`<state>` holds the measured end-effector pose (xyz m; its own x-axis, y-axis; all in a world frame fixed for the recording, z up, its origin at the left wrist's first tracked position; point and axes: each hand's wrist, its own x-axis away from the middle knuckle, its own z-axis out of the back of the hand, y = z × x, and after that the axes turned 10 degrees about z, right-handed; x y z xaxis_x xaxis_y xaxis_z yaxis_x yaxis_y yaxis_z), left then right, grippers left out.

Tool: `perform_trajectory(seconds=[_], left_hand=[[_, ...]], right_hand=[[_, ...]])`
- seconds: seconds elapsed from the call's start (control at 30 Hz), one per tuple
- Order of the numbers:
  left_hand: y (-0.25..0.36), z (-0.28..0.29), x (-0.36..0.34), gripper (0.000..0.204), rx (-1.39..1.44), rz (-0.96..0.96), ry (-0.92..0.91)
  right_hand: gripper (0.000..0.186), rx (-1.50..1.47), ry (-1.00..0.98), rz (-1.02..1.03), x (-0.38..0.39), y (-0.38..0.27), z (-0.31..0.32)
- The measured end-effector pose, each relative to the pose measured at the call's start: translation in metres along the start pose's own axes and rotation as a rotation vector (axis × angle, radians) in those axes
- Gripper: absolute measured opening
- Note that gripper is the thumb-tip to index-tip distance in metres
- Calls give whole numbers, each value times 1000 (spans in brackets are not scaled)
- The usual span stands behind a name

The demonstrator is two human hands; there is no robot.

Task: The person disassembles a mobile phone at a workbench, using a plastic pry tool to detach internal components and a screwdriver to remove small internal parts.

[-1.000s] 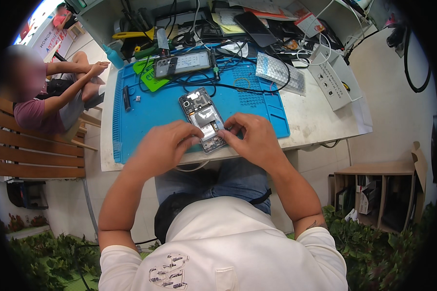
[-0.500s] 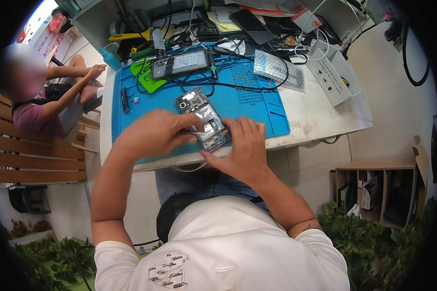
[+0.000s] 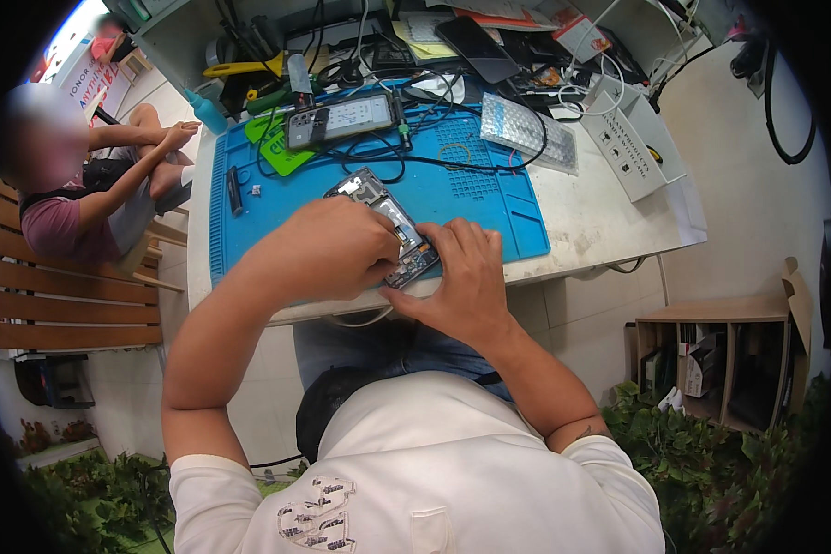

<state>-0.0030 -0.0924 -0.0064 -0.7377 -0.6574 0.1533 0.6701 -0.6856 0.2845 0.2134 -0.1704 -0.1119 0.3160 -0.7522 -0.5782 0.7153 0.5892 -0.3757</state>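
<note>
An opened smartphone (image 3: pixel 417 260) lies tilted near the front edge of the blue work mat (image 3: pixel 295 198), its inner metal parts and circuit board bare. Thumb and fingers of my right hand (image 3: pixel 466 272) grip its lower right corner and side. Over the left side of the phone, my left hand (image 3: pixel 337 247) is closed with its fingers curled down onto the middle. Its fingertips are mostly hidden behind the hand, so what they pinch, if anything, does not show.
Behind lies another phone (image 3: pixel 341 121) on a green card (image 3: pixel 286 159), among black cables. Bubble wrap (image 3: pixel 526 132) and a white box (image 3: pixel 623 138) are at the right. A blue bottle (image 3: pixel 209 113) stands back left. A person (image 3: pixel 83 203) sits left of the table.
My left hand has turned over and curled, now covering more of the phone's middle. The right hand keeps its grip at the corner.
</note>
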Motion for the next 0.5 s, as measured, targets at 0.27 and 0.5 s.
perform_trajectory(seconds=[0.27,0.5], left_hand=[[4,-2,-1,8,-30,-8,28],[6,-14,9,9,-32,0,139]], right_hand=[[81,-4,8,4,1,1,-1],[83,-11,22,21,0,2,1]])
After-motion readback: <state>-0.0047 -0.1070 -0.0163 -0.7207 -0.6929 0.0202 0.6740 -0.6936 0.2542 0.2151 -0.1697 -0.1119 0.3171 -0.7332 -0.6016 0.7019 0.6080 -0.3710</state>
